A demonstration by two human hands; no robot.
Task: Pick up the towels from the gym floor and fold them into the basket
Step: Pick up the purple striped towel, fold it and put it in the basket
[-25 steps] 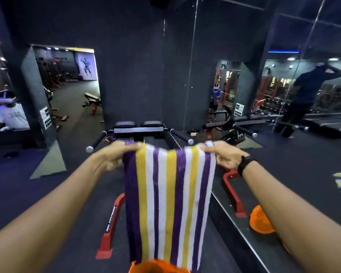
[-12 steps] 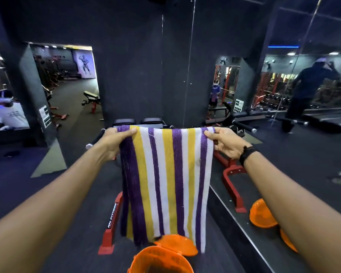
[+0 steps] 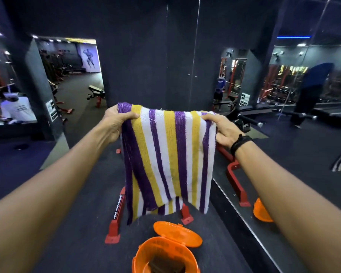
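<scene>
A purple, yellow and white striped towel (image 3: 168, 158) hangs folded over in front of me, held up at chest height. My left hand (image 3: 115, 123) grips its top left corner and my right hand (image 3: 222, 129) grips its top right corner. Both arms are stretched forward. Below the towel, at the bottom of the view, an orange basket (image 3: 161, 257) stands on the dark floor with its lid (image 3: 177, 234) flipped open behind it. Something dark lies inside the basket.
A red-framed gym bench (image 3: 116, 215) stands behind the towel. A mirror wall (image 3: 283, 174) runs along the right, reflecting the basket and bench. Dark walls ahead, a doorway (image 3: 73, 75) at left opening onto more equipment. A person in dark clothes (image 3: 311, 91) stands far right.
The towel's lower edge has risen, so it now hangs shorter and doubled. My view has tipped down and more of the orange basket shows.
</scene>
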